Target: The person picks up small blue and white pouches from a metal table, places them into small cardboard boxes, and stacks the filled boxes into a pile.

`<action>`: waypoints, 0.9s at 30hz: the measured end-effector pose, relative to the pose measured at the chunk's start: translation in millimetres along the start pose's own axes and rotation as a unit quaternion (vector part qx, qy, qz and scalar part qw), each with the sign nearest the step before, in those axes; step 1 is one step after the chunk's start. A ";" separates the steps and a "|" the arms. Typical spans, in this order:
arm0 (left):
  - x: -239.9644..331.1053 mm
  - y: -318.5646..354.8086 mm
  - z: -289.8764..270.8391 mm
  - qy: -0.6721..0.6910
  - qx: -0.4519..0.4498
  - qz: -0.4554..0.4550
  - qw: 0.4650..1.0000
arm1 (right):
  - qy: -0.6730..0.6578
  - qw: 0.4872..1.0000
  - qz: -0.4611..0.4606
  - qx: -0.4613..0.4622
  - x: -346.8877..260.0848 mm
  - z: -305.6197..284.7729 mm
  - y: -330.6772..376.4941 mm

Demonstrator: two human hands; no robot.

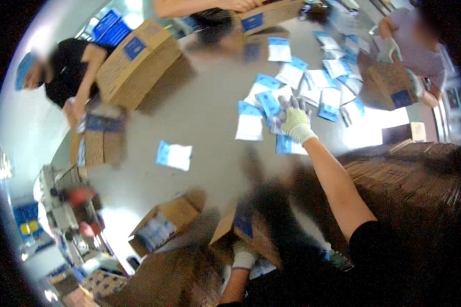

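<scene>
My right hand (295,119), in a pale knit glove with grey fingers, reaches over a loose heap of white-and-blue pouches (249,127). Its fingers are spread and rest on or just above the pouches at the heap's near side. Close to my body, my left hand (244,257), also gloved, is at an open cardboard box (261,236); the box hides its fingers. Some pouches (262,268) show beside that hand. A single pouch (174,155) lies apart on the grey table (210,120), left of the heap.
An open carton (189,210) packed with pouches stands at the near left. Flattened cardboard (410,179) is stacked at the right. Co-workers around the table handle other cartons (138,61), including one carton (392,84) at the far right. Blue crates (110,26) stand behind.
</scene>
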State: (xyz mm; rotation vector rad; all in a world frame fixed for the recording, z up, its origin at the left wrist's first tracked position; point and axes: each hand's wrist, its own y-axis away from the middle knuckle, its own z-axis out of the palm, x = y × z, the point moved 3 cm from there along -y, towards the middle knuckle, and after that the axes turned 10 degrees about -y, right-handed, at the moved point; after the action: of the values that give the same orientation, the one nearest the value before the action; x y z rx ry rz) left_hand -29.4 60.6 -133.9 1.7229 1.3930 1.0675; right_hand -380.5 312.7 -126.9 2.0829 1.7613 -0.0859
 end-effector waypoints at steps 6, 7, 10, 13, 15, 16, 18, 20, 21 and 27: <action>-1.8 -4.3 -4.3 0.075 0.191 -0.006 0.979 | 0.128 0.977 -0.113 -0.129 -135.5 6.7 93.3; -4.4 -11.4 12.6 0.071 0.142 -0.017 0.987 | 0.055 0.974 -0.172 -0.140 -168.7 18.5 100.2; 1.5 -4.8 1.7 0.103 0.167 -0.010 0.981 | 0.042 0.921 -0.343 -0.179 -271.3 43.2 106.7; 7.2 6.1 -21.6 0.145 0.204 -0.005 0.968 | 0.084 0.890 -0.410 -0.182 -320.0 64.3 107.5; 3.1 1.0 -15.4 0.160 0.218 -0.004 0.963 | 0.129 0.855 -0.448 -0.226 -326.0 87.3 99.0; -2.2 -9.1 4.0 0.164 0.198 0.003 0.966 | 0.131 0.854 -0.449 -0.226 -321.9 93.8 95.0; 2.2 -9.8 10.9 0.177 0.166 0.017 0.970 | 0.072 0.881 -0.428 -0.188 -289.2 101.7 92.6; 5.8 3.3 -7.3 0.108 0.115 0.011 0.987 | 0.116 0.891 -0.399 -0.180 -251.2 101.4 96.4; 8.4 14.4 -18.8 0.066 0.146 0.004 0.987 | 0.113 0.899 -0.389 -0.163 -227.8 105.0 101.9; -1.2 6.9 -1.6 0.085 0.082 0.037 0.992 | 0.043 0.916 -0.371 -0.148 -184.2 35.2 81.7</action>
State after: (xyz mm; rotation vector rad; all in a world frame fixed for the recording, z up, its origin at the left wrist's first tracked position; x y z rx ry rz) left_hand -28.0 58.0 -127.4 1.8490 1.5720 1.1926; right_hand -331.7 119.4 -81.1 1.1408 2.3546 0.0592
